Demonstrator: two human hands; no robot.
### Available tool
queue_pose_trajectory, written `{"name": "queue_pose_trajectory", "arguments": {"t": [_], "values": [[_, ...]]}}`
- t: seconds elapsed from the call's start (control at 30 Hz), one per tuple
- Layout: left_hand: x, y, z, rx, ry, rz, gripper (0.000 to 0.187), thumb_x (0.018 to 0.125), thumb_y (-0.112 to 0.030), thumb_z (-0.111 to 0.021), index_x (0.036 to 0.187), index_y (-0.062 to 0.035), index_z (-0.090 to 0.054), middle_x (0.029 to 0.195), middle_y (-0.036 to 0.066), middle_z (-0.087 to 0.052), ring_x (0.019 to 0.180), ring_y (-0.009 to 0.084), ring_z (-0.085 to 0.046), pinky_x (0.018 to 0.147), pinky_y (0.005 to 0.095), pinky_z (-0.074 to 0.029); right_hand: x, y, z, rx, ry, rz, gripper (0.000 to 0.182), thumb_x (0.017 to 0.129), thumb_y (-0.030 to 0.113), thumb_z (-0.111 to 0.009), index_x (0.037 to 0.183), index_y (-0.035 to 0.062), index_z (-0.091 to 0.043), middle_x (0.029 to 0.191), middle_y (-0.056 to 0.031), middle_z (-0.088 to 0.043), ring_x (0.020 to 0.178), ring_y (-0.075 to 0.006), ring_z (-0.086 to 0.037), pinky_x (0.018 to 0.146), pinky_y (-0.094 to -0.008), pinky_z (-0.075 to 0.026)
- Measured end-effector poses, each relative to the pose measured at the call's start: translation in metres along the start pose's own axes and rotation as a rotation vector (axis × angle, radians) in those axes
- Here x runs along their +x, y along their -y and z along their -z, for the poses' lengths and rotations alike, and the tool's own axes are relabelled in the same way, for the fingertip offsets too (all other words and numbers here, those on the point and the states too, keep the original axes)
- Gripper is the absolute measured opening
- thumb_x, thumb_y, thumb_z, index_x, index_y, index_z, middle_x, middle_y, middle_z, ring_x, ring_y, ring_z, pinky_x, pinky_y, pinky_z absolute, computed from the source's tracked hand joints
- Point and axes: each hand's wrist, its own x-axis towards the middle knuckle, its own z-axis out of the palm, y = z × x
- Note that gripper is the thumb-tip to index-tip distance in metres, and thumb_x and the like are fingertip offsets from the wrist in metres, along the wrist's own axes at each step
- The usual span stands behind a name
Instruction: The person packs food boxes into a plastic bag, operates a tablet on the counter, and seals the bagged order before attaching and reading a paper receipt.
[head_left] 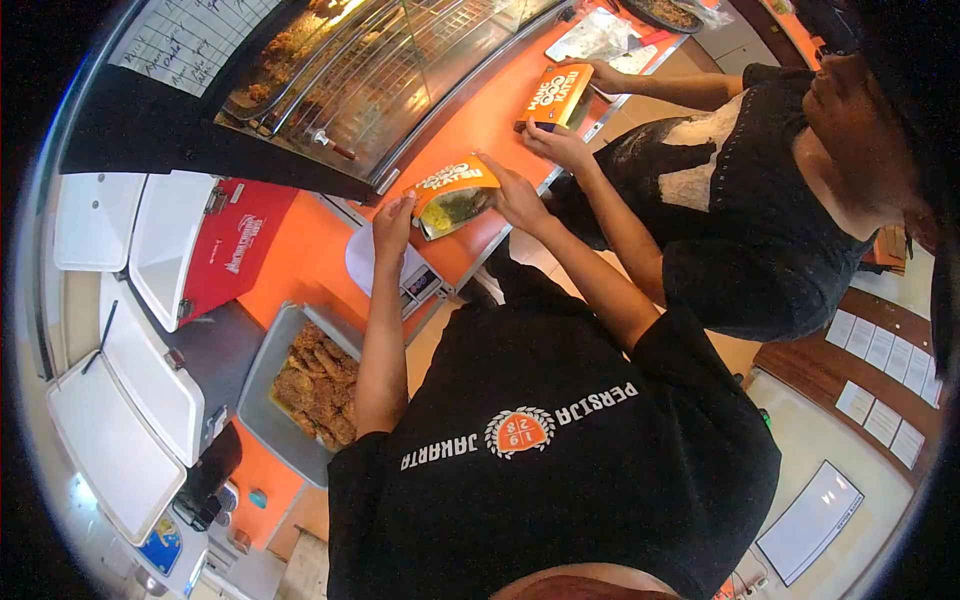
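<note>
An orange-sleeved box (458, 178) with a clear part showing green and yellow food is held between my two hands over the orange counter. My left hand (393, 232) grips its left end, with the thumb and fingers pinched at the edge. On the right side, my right hand (515, 195) is closed around the other end, its fingers at the top edge. A co-worker's hands hold a second orange-sleeved box (555, 97) just beyond, to the upper right.
A grey tub (262, 395) of breaded fried pieces stands left of my left arm. A glass display case (350, 75) lies ahead, and a white scale (372, 262) sits near my left hand. Open white-lined red box (235, 240) at left; co-worker (790, 270) at right.
</note>
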Motion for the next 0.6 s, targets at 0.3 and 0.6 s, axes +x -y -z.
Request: {"name": "queue_pose_trajectory", "arguments": {"t": [0.3, 0.6], "values": [[-0.003, 0.059, -0.049, 0.239, -0.034, -0.137, 0.079, 0.11, -0.037, -0.042, 0.159, 0.0115, -0.003, 0.162, 0.037, -0.023, 0.152, 0.045, -0.029, 0.124, 0.0443, -0.026, -0.019, 0.0, -0.012, 0.164, 0.123, -0.155, 0.076, 0.107, 0.04, -0.05, 0.163, -0.0017, -0.019, 0.162, -0.0267, -0.035, 0.151, -0.0374, -0.035, 0.124, -0.0438, -0.03], [0.001, 0.035, -0.029, 0.809, 0.008, -0.547, 0.113, 0.093, -0.06, -0.065, 0.159, 0.0125, -0.008, 0.165, 0.037, -0.014, 0.156, 0.0469, -0.013, 0.127, 0.0529, -0.016, 0.008, -0.037, -0.022, -0.183, 0.084, -0.16, 0.074, 0.104, 0.048, -0.053, 0.159, 0.0011, -0.033, 0.162, -0.0296, -0.033, 0.148, -0.0466, -0.035, 0.122, -0.0455, -0.033]]}}
